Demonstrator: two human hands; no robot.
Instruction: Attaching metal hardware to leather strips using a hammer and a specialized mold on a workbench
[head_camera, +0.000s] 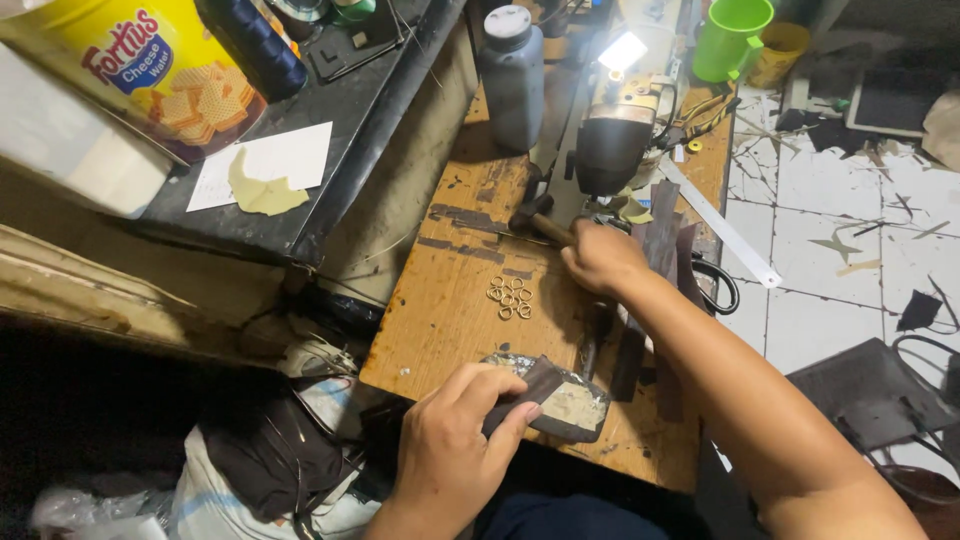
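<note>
My left hand (455, 445) pinches a dark leather strip (530, 390) lying on a flat stone block (570, 405) at the near edge of the wooden table (440, 310). Farther away, my right hand (600, 255) is closed around the wooden handle of a hammer (535, 222) whose dark head rests on the table. Several small metal rings (510, 297) lie in a loose cluster between the two hands. Dark leather strips (660, 235) sit just right of my right hand.
A sewing machine (615, 130) with a lit lamp stands behind the hammer, with a grey bottle (512, 75) to its left. A green cup (730, 38), black scissors (718, 285) and a white ruler (720, 225) lie at right. A yellow tin (150, 65) sits on the black shelf at left.
</note>
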